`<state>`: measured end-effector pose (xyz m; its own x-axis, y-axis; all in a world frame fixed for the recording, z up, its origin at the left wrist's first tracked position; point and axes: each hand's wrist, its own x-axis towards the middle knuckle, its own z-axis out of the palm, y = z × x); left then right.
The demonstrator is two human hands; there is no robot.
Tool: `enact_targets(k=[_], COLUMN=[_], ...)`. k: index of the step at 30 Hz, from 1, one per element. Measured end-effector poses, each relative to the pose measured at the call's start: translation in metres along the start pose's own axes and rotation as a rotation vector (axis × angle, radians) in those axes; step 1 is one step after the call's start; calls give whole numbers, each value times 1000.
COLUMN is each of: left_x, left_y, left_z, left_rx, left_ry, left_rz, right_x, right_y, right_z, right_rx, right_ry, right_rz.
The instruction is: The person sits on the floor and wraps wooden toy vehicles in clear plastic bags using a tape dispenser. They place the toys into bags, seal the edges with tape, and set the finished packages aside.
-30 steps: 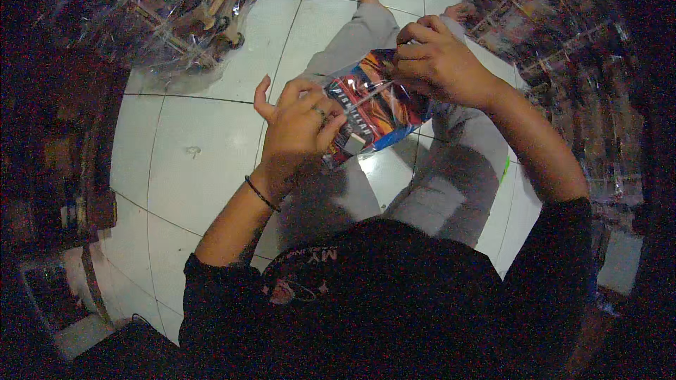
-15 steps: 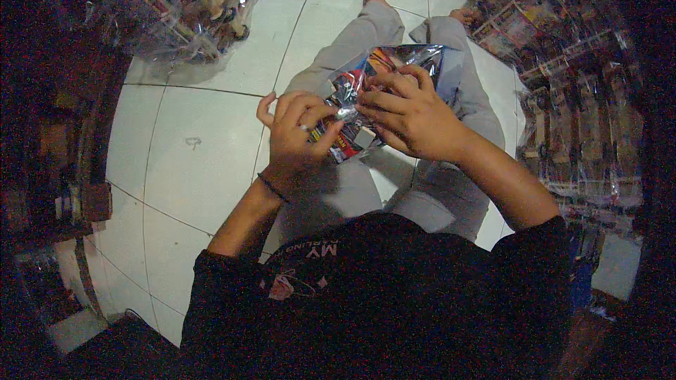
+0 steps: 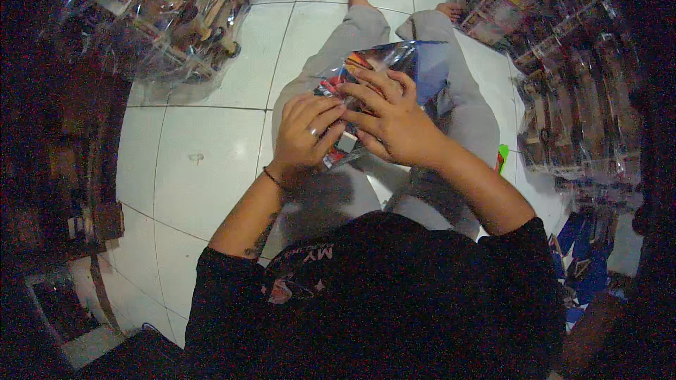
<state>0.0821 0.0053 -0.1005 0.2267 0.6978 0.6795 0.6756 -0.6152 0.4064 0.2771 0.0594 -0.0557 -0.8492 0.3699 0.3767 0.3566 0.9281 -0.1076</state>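
A glossy, colourful, flat book-like item (image 3: pixel 387 58) in shiny clear plastic lies across my lap, tilted, with a blue part at its far right. Red, orange and dark printing shows between my hands. At its near left edge, my left hand (image 3: pixel 310 130) has curled fingers and a thumb pinched on the item. It wears a ring and a dark wristband. My right hand (image 3: pixel 391 116) lies over the item's middle, fingers spread and touching its surface. A small whitish square (image 3: pixel 346 142) shows between the two thumbs. Both hands hide much of the cover.
My legs in grey trousers (image 3: pixel 468 123) stretch forward on white floor tiles (image 3: pixel 204 155). Plastic-wrapped stacks (image 3: pixel 190 21) stand far left, with more wrapped stacks (image 3: pixel 563 112) along the right. A bright green object (image 3: pixel 502 158) lies beside my right thigh. Dark shelving (image 3: pixel 56 148) borders the left.
My left hand's fingers have drawn closer together on the item. My right hand has shifted slightly left. The view has shifted a little, bringing the green object into sight.
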Motion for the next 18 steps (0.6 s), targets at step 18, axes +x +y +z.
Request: enact_targets(k=[18], left_x=[-38], left_y=[40], left_z=[31], left_rx=[126], left_ry=[62], left_rz=[-72], right_x=[-472], right_y=[149], right_z=[156], right_rx=[600], right_ry=[799], right_rz=[1918])
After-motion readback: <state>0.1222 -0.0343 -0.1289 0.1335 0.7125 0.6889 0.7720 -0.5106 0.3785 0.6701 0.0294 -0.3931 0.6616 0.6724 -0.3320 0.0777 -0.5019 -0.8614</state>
